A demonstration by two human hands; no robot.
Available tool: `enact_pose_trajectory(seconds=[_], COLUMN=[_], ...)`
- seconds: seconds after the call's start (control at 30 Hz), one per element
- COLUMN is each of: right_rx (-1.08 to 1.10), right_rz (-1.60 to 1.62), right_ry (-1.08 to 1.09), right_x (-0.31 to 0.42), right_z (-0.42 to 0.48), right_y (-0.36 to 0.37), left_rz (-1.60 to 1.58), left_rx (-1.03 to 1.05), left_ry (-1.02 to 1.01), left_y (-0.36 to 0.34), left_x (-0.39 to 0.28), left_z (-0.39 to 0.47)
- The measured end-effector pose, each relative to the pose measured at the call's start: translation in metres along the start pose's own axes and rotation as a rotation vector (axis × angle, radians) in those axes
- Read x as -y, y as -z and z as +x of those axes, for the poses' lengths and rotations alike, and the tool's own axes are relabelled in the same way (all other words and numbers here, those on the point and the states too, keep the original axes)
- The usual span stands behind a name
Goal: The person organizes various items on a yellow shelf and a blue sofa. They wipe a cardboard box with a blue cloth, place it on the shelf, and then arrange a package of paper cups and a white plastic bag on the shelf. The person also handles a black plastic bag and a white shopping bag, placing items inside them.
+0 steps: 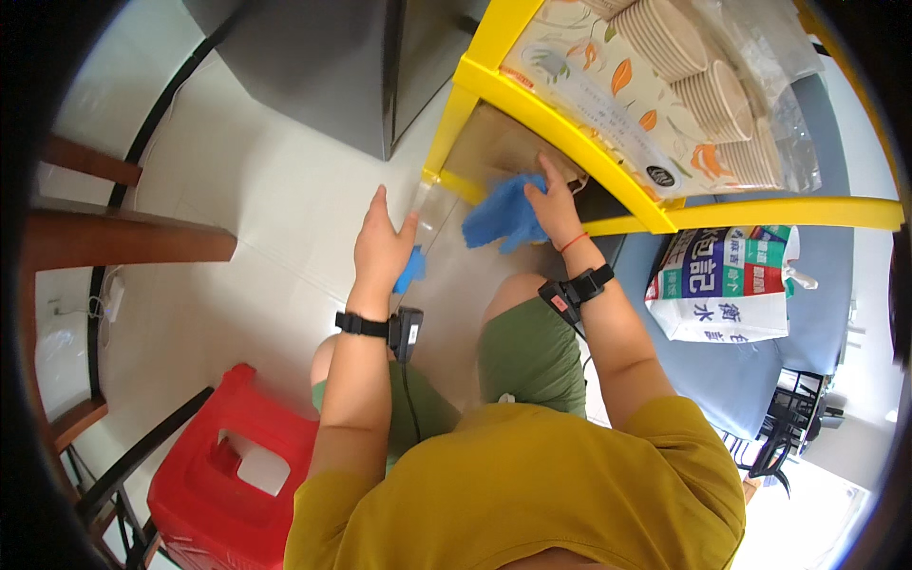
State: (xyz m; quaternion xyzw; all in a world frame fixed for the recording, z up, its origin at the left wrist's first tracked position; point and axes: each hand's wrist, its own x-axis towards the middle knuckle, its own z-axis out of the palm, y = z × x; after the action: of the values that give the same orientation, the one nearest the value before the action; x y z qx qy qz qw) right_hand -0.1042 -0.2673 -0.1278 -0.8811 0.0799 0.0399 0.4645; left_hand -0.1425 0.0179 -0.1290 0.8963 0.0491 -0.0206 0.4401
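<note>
My right hand (556, 210) grips a blue cloth (502, 211), which hangs blurred to the left of the thumb. It is in front of the lower opening of a yellow metal shelf rack (563, 117), close to a brown, cardboard-like surface (491, 139). My left hand (383, 246) is over the pale floor, its fingers stretched forward. A second piece of blue material (410, 271) shows beside its palm; the hand covers the rest, so I cannot tell how it is held.
Packed paper cups (659, 39) sit on the rack's upper level. At right, a printed white bag (719, 285) rests on a blue-grey seat (712, 377). A red plastic stool (235, 491) is at lower left, near wooden furniture (135, 231). A dark grey cabinet (313, 71) stands ahead.
</note>
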Motion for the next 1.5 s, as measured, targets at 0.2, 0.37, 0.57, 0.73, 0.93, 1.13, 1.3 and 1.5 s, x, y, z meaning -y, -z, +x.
enact_pose_trajectory(seconds=[0.2, 0.37, 0.57, 0.73, 0.93, 1.13, 1.3, 1.5], right_rx=[0.103, 0.154, 0.549, 0.863, 1.112, 1.211, 1.112, 0.585], right_rz=[0.027, -0.105, 0.134, 0.080, 0.141, 0.109, 0.027, 0.470], right_ry=[0.058, -0.088, -0.283, 0.015, 0.054, 0.048, 0.064, -0.109], right_x=[0.003, 0.044, 0.108, 0.165, 0.261, 0.346, 0.385, 0.388], right_z=[0.002, -0.026, -0.086, -0.128, -0.148, -0.168, -0.181, -0.212], right_y=[0.007, 0.026, 0.001, -0.010, 0.049, 0.131, 0.216, 0.313], left_rz=[-0.297, -0.570, -1.008, -1.037, -0.961, -0.780, -0.721, -1.047], left_rx=[0.000, 0.194, 0.209, -0.018, -0.304, -0.235, 0.115, 0.612], left_ry=[0.064, 0.084, 0.517, 0.538, 0.521, 0.459, 0.295, 0.075], left_y=[-0.008, -0.031, -0.009, 0.051, 0.115, 0.158, 0.189, 0.184], left_x=[-0.035, -0.035, -0.043, -0.114, -0.204, -0.277, -0.331, -0.428], left_z=[-0.013, -0.041, -0.067, -0.100, -0.142, -0.163, -0.174, -0.176])
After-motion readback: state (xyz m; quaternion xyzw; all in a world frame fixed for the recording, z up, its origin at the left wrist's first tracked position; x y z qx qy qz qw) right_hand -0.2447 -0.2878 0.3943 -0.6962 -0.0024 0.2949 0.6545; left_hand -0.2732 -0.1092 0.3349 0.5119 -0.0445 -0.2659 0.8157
